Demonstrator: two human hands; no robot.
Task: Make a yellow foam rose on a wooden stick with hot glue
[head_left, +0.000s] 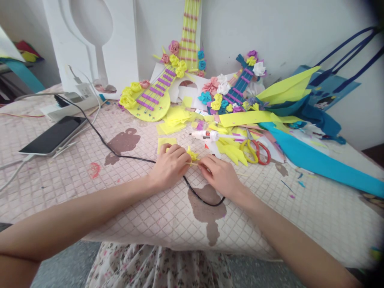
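Note:
My left hand (171, 165) and my right hand (219, 173) meet near the middle of the table, both closed with fingertips pinched. Between them runs a thin pale wooden stick (194, 163), gripped from either side. A crumpled bit of yellow crepe paper (192, 153) shows just behind the fingers; whether it is attached to the stick I cannot tell. A flat yellow paper square (166, 143) lies behind my left hand. Just beyond my right hand is a white glue gun (212, 136), with red-and-yellow-handled scissors (263, 153) farther right. A black cord (105, 143) passes under my left hand.
Paper-flower-covered yellow guitar (156, 100) and blue guitar (240, 90) models stand at the back. A phone (52, 136) and a power strip (70, 106) lie left. Blue crepe paper (318, 160) stretches along the right, before a blue bag (333, 92).

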